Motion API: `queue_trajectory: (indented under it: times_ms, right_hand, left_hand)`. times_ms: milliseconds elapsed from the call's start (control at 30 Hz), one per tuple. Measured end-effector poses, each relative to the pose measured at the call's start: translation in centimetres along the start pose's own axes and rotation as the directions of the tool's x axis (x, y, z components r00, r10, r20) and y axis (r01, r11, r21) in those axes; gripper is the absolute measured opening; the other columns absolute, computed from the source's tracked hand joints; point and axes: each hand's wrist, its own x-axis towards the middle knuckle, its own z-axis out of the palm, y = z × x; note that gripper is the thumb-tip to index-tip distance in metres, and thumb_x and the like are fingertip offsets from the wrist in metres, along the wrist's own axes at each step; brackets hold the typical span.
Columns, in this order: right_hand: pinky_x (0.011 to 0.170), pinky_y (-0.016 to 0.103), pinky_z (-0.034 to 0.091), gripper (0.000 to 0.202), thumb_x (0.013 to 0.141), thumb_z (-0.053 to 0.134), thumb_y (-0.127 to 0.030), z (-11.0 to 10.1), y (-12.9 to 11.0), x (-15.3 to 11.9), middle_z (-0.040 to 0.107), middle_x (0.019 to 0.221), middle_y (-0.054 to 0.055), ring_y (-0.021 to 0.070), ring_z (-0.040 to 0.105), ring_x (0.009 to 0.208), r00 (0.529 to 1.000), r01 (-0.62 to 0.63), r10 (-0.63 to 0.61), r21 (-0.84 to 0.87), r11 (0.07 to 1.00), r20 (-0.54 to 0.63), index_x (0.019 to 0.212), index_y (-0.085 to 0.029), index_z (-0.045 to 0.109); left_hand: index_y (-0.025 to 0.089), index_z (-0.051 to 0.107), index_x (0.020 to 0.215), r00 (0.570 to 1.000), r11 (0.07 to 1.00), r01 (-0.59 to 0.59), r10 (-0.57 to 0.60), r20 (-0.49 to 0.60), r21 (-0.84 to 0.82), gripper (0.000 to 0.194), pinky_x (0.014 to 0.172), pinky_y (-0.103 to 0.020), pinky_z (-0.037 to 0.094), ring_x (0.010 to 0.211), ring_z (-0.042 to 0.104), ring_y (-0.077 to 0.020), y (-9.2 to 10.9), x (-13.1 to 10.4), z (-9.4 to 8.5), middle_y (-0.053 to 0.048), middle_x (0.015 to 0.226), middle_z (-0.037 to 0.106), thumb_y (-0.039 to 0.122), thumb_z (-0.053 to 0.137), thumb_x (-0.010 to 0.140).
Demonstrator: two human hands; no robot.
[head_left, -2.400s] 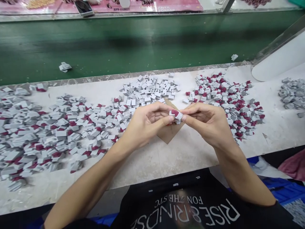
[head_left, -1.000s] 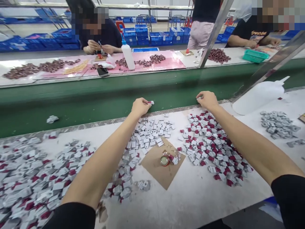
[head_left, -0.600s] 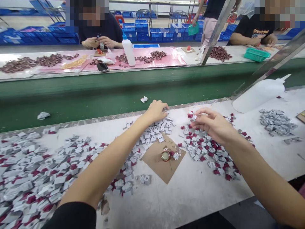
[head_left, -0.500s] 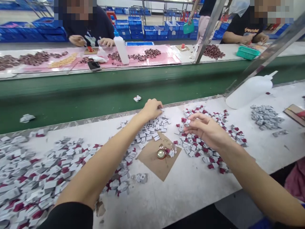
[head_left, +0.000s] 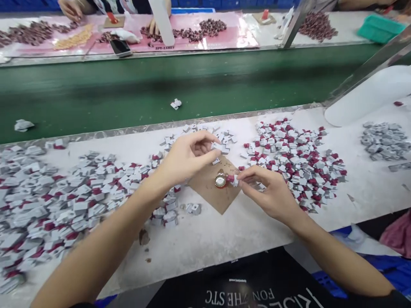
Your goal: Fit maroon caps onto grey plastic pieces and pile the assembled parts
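My left hand (head_left: 189,156) is closed in a pinch on a small light-grey plastic block (head_left: 222,148), above the far corner of a brown cardboard square (head_left: 221,203). Thumb and fingertips of my right hand (head_left: 269,190) pinch a small grey-and-maroon plastic piece (head_left: 233,179) over the right side of that square. Beside this piece, on the cardboard, is a small round cap-like dish (head_left: 220,180) with a ridged rim and a shiny middle. Loose grey blocks (head_left: 195,132) lie behind my left hand. A pile of grey-and-maroon pieces (head_left: 295,149) spreads beyond my right hand.
A large heap of grey-and-maroon pieces (head_left: 64,201) covers the left of the white table (head_left: 218,244). At right are grey parts (head_left: 385,141) and a white bottle (head_left: 366,96). A green belt (head_left: 128,94) runs behind the table; co-workers' hands (head_left: 72,9) show across it.
My left hand has come back from the loose grey blocks towards the cardboard, now with a block. My right hand has moved from the right pile to the round dish. The view has tilted down.
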Motion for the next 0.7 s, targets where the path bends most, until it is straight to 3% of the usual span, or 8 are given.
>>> queue_trajectory:
  times_ms: [133, 233, 567, 700]
  right_hand:
    - [0.085, 0.042, 0.074, 0.006, 0.104, 0.079, -0.028, 0.8, 0.4, -0.1, 0.09, 0.105, 0.005, 0.0259, 0.086, 0.096, 0.999, 0.0, -0.001, 0.008, 1.0, 0.038, 0.103, -0.029, 0.085]
    - [0.082, 0.044, 0.075, 0.006, 0.105, 0.08, -0.03, 0.9, 0.7, -0.2, 0.09, 0.105, 0.005, 0.0276, 0.086, 0.096, 0.999, -0.004, 0.004, 0.004, 1.0, 0.035, 0.103, -0.03, 0.086]
    - [0.081, 0.044, 0.07, 0.009, 0.105, 0.08, -0.027, 1.2, 0.9, -0.2, 0.09, 0.105, 0.005, 0.0286, 0.085, 0.096, 0.999, 0.014, -0.012, -0.062, 0.998, 0.032, 0.101, -0.03, 0.087]
    - [0.079, 0.042, 0.072, 0.01, 0.105, 0.08, -0.025, 1.3, 0.6, 0.0, 0.09, 0.105, 0.004, 0.0277, 0.086, 0.095, 0.999, 0.028, -0.026, -0.045, 0.999, 0.04, 0.101, -0.03, 0.088]
  left_hand:
    - [0.025, 0.079, 0.103, 0.992, 0.982, 0.124, -0.121, 0.027, -0.142, 0.017, 0.093, -0.043, 0.072, 0.101, 0.085, -0.0268, -0.7, -3.0, -0.1, -0.009, 0.11, 0.086, 0.033, 0.086, 0.089]
    - [0.027, 0.078, 0.103, 0.982, 0.961, 0.189, -0.182, 0.052, -0.201, 0.02, 0.094, -0.045, 0.075, 0.097, 0.088, -0.0286, -1.0, -4.3, 0.0, -0.008, 0.104, 0.088, 0.035, 0.09, 0.089]
    - [0.026, 0.086, 0.108, 0.979, 0.968, 0.195, -0.201, -0.025, -0.156, 0.02, 0.08, -0.038, 0.073, 0.082, 0.081, -0.0242, -2.0, -5.1, 0.7, -0.005, 0.093, 0.087, 0.041, 0.089, 0.095]
    - [0.024, 0.086, 0.108, 0.984, 0.981, 0.147, -0.158, -0.083, -0.126, 0.019, 0.088, -0.04, 0.074, 0.097, 0.082, -0.0258, -2.3, -5.2, 0.8, -0.008, 0.109, 0.085, 0.04, 0.087, 0.096]
